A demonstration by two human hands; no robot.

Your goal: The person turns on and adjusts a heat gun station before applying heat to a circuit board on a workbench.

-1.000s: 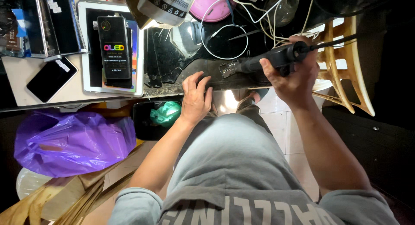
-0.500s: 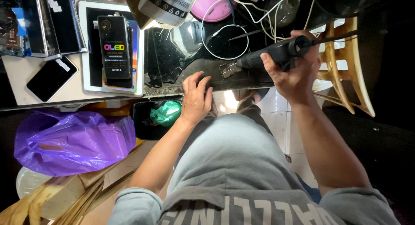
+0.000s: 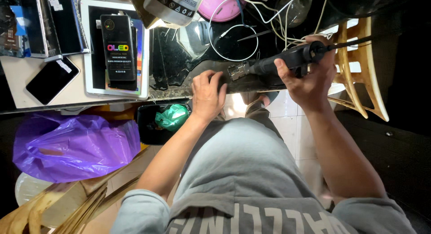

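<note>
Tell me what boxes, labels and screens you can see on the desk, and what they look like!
Slim black box: upright rectangle with rainbow lettering, lying on the tablet.
Tablet: white-framed rectangle, dark screen, left of the hands.
Black phone: dark blank screen, tilted, far left on the desk.
White label: dark symbols on a grey-white container, top middle.

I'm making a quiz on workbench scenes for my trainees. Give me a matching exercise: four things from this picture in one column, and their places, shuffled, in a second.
Things:
1. black corded rotary tool
2. purple plastic bag
3. crumpled green bag
4. pale wooden chair

Places:
A. in the small black bin under the bench edge
B. on the floor, far left
C. in the right hand
D. right of the bench

Pairs: 1-C, 2-B, 3-A, 4-D
</note>
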